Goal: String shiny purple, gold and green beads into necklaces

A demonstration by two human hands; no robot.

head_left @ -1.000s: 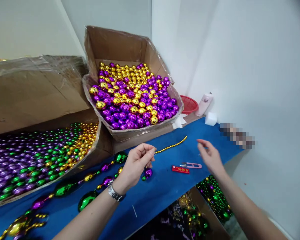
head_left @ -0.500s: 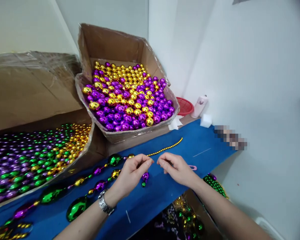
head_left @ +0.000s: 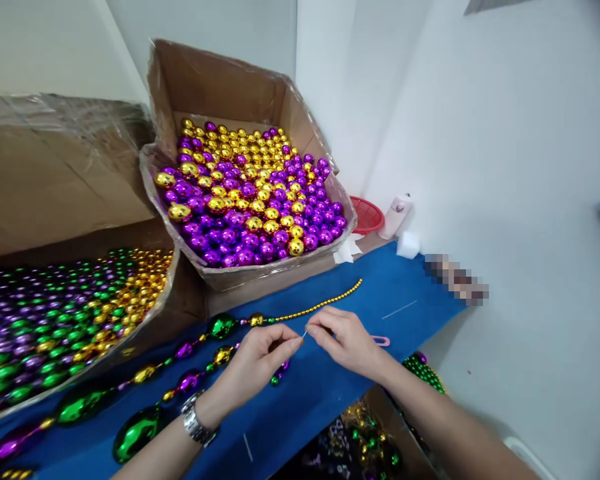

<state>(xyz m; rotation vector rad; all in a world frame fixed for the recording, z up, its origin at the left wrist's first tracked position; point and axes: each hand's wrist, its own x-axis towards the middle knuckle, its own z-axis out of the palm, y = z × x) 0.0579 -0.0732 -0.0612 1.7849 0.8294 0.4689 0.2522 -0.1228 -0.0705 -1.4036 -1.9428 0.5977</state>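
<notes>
Above the blue tabletop, my left hand [head_left: 260, 360] and my right hand [head_left: 344, 341] are close together, both closed in a pinch. A short, thin whitish thread [head_left: 305, 334] spans the small gap between their fingertips. A strand of green, purple and gold beads [head_left: 223, 325] curves over the cloth behind and left of my left hand, ending in a chain of small gold beads [head_left: 325, 305]. Its large green bead [head_left: 137, 432] lies by my left forearm. Small purple and green beads [head_left: 279, 375] show just below my left fingers, partly hidden.
A cardboard box [head_left: 220, 277] of gold and purple beads stands behind; another box [head_left: 167, 287] with smaller beads is left. A pink loop-shaped item [head_left: 381, 341], white strip [head_left: 249, 447], red basket [head_left: 367, 215] and white block [head_left: 409, 245] are around. More beads [head_left: 373, 433] lie below the table edge.
Both hands have come nearer each other, and a thread now shows between the fingertips. The view has shifted slightly, moving the surroundings a little left.
</notes>
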